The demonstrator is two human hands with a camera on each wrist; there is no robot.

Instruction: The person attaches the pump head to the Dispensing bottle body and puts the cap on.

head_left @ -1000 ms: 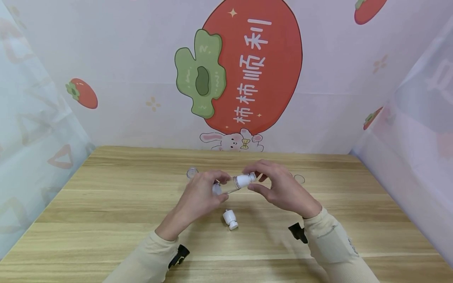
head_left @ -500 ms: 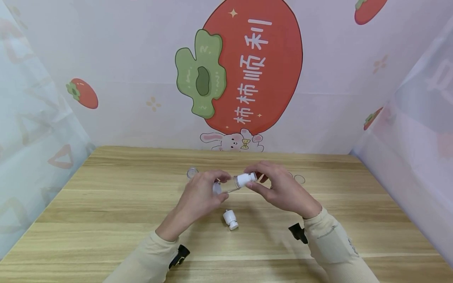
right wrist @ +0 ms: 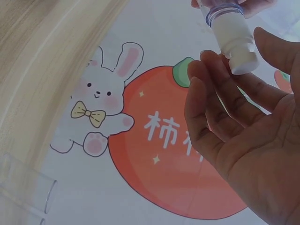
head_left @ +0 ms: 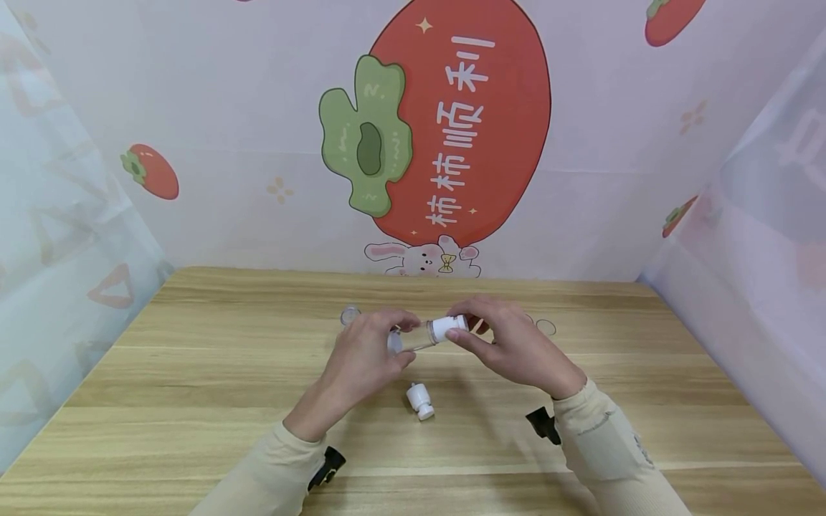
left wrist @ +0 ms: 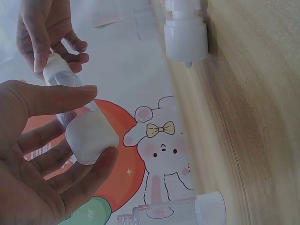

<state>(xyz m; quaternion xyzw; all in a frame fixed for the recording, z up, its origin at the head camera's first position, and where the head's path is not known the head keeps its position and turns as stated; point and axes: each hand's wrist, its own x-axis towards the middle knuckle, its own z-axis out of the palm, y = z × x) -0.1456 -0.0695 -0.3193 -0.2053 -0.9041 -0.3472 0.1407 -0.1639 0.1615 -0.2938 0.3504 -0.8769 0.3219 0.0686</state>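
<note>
Bottle (head_left: 421, 337) long axis ran roughly along far edge of worktop (head_left: 645, 416) — left hand (head_left: 371, 347) gripped lower end; right hand (head_left: 516, 347), nearer white pump (head_left: 442, 329), curled round it.

Free tabletop (head_left: 193, 373) both sides, loose white pump (head_left: 420, 401) obstructing near centre

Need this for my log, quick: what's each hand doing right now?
Left hand: closed, holding the clear bottle.
Right hand: closed, fingers and thumb round the bottle's white pump top; how firmly cannot be told.
</note>
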